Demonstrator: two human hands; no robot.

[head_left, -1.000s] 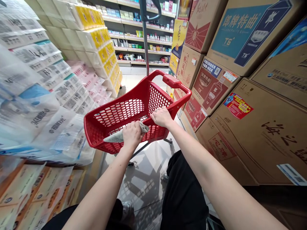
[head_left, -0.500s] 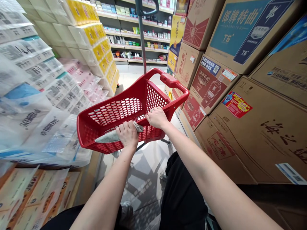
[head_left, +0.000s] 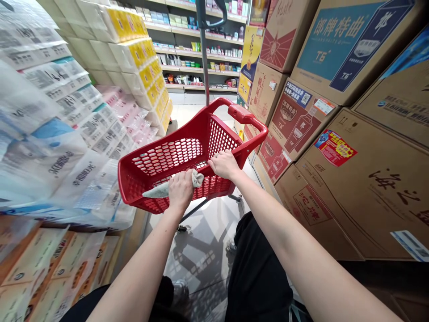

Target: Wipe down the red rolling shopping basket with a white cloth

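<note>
A red plastic shopping cart basket (head_left: 174, 129) with perforated walls stands in front of me, its near rim toward my body. My left hand (head_left: 180, 190) is closed over a pale grey-green cloth (head_left: 156, 191), pressing it along the near rim. One end of the cloth stretches out flat to the left, and a bunched end pokes out beside the thumb. To the right, my right hand (head_left: 224, 164) wraps its fingers over the same rim. The cart's red handle (head_left: 241, 114) lies beyond it. Through the holes, the basket's inside shows no goods.
Stacked cardboard cartons (head_left: 362, 192) wall off the right side. Plastic-wrapped tissue packs (head_left: 83, 170) pile up close on the left. A grey pole (head_left: 204, 62) rises behind the cart, and stocked shelves (head_left: 201, 53) cross the far end. Pale floor tiles (head_left: 197, 255) show around my feet.
The cart and both hands sit slightly farther right in view. More of the cloth's bunched end now sticks out beside my left hand. Both hands keep their hold.
</note>
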